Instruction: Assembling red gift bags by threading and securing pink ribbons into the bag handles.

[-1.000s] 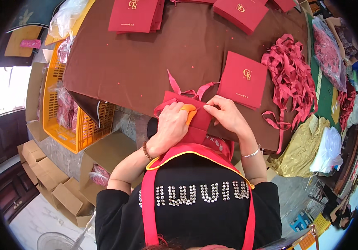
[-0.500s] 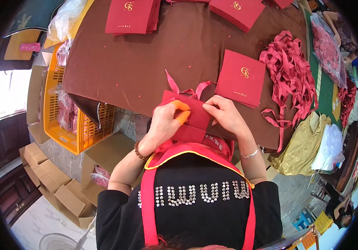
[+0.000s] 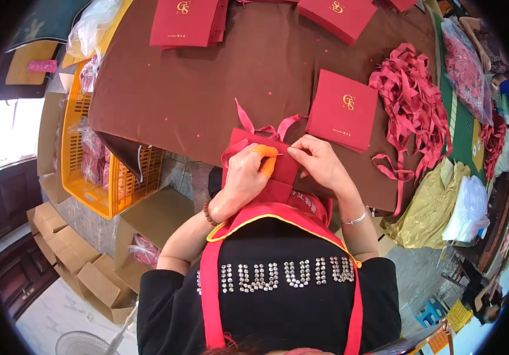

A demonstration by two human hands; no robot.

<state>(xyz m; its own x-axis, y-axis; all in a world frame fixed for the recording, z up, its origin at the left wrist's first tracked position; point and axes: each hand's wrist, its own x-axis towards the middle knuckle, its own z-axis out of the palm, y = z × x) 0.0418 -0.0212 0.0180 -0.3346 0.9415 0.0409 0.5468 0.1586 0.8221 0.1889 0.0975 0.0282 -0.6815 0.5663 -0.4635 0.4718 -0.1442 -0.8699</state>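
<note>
A dark red paper bag (image 3: 282, 171) lies flat at the table's near edge, against my apron. Red ribbon (image 3: 288, 123) loops out from its far edge. My left hand (image 3: 245, 177), with orange finger cots on its fingertips, is closed in a pinch over the bag. A thin pale tip (image 3: 279, 155) shows at those fingertips; its kind is too small to tell. My right hand (image 3: 324, 164) pinches the bag's right edge between thumb and forefinger, close to the left fingertips.
A stack of red bags (image 3: 343, 112) lies just beyond my right hand, beside a heap of red ribbons (image 3: 411, 100). More red bags (image 3: 186, 23) sit farther back on the brown tablecloth (image 3: 207, 89). An orange crate (image 3: 92, 189) and cardboard boxes (image 3: 83, 254) stand at left.
My left hand has shifted slightly right, toward my right fingertips, and the thin pale tip now shows there. My right hand and the bag stay nearly in place.
</note>
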